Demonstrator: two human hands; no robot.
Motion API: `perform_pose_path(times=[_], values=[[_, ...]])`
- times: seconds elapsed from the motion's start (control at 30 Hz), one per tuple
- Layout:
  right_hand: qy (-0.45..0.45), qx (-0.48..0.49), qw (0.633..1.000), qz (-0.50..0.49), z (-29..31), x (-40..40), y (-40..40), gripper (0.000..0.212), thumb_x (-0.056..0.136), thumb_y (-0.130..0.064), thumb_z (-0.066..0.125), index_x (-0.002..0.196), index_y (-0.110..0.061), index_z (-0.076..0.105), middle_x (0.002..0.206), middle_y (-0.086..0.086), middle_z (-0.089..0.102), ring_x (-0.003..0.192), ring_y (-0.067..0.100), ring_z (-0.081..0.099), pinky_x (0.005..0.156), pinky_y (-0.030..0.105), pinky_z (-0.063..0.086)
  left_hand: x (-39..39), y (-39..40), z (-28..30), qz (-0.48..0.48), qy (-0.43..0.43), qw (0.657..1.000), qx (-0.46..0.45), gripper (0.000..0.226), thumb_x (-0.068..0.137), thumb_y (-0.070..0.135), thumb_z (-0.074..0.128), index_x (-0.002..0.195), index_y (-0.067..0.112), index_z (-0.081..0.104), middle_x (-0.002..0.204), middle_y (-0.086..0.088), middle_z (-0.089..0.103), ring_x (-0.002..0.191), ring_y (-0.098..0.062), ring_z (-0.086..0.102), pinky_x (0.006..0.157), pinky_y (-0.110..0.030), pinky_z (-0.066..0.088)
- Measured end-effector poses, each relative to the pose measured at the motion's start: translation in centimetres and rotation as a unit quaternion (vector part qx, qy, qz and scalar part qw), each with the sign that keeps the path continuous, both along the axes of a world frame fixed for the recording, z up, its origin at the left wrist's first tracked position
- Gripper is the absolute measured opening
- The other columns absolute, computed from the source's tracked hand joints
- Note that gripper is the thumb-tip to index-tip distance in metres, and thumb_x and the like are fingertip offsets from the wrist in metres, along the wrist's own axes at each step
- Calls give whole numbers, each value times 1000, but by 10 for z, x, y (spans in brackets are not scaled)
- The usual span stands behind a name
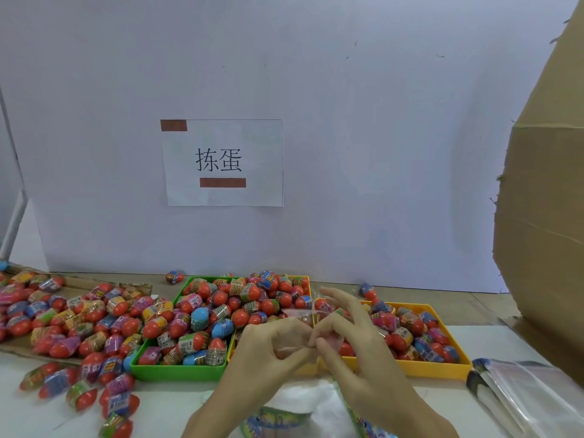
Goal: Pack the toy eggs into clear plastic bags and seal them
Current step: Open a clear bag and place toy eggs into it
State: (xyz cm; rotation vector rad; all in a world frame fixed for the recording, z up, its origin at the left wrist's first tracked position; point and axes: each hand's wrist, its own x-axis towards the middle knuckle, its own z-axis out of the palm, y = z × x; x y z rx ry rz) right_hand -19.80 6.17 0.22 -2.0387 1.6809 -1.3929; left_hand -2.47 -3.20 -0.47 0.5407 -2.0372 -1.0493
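Observation:
Both hands meet over the trays at the table's middle. My left hand (271,346) and my right hand (350,336) pinch a small clear plastic bag (300,314) between fingertips; its upper edge rises above my fingers. What the bag holds is not visible. Toy eggs (202,317), red with coloured wrappers, fill a green tray (177,371). More eggs fill a yellow tray (436,369) on the right. Loose eggs (79,324) lie heaped on the left.
A stack of clear bags (524,393) lies at the right front. A big cardboard box (543,235) stands at the right. A white wall with a paper sign (222,162) backs the table. White and printed packaging (303,409) lies below my wrists.

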Motion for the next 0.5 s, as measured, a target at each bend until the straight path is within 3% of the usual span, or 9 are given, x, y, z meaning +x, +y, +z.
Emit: perform_pose_path(times=[0.07, 0.17, 0.23, 0.3, 0.4, 0.5], values=[[-18, 8, 1000, 5, 3, -1, 2, 12, 99, -35, 60, 93, -39, 69, 160, -31, 30, 153, 0, 24, 121, 45, 29, 1, 0, -1, 0, -4, 1000, -22, 7, 93, 26, 83, 100, 26, 82, 90, 11, 81, 86, -10, 79, 87, -22, 60], [-47, 13, 998, 37, 13, -7, 5, 29, 103, -46, 50, 97, -38, 77, 161, -28, 34, 153, 0, 27, 119, 40, 29, 1, 2, -1, 9, -1, 999, -41, 17, 91, 33, 83, 99, 18, 82, 84, 13, 80, 75, -9, 79, 74, -20, 60], [-112, -28, 993, 38, 20, -18, 5, 38, 104, -51, 44, 104, -38, 79, 154, -17, 50, 146, 9, 45, 113, 36, 37, 3, 0, 0, 20, 14, 1000, 0, 12, 89, 33, 84, 95, 23, 83, 83, 8, 81, 73, -14, 80, 73, -20, 61], [-144, -86, 985, -51, 24, -38, 2, 29, 106, -45, 48, 105, -42, 77, 132, -15, 68, 126, 10, 63, 100, 27, 50, 4, -3, 2, 41, 34, 998, 46, 8, 85, 35, 85, 90, 29, 83, 82, 3, 82, 73, -18, 80, 72, -21, 61], [-45, -64, 971, -228, 14, -74, -4, 18, 105, -24, 61, 112, -39, 69, 111, -15, 72, 103, 9, 69, 83, 19, 54, 5, -7, 2, 47, 52, 990, 120, 4, 86, 29, 83, 89, 27, 84, 85, -2, 83, 76, -22, 81, 69, -30, 65], [60, 79, 948, -302, -7, -90, -14, 31, 101, -36, 67, 130, -25, 71, 114, -1, 66, 108, 19, 61, 91, 36, 53, 5, -8, 2, 43, 51, 985, 159, 8, 88, 27, 80, 90, 19, 84, 87, -7, 83, 80, -27, 82, 68, -35, 66]])
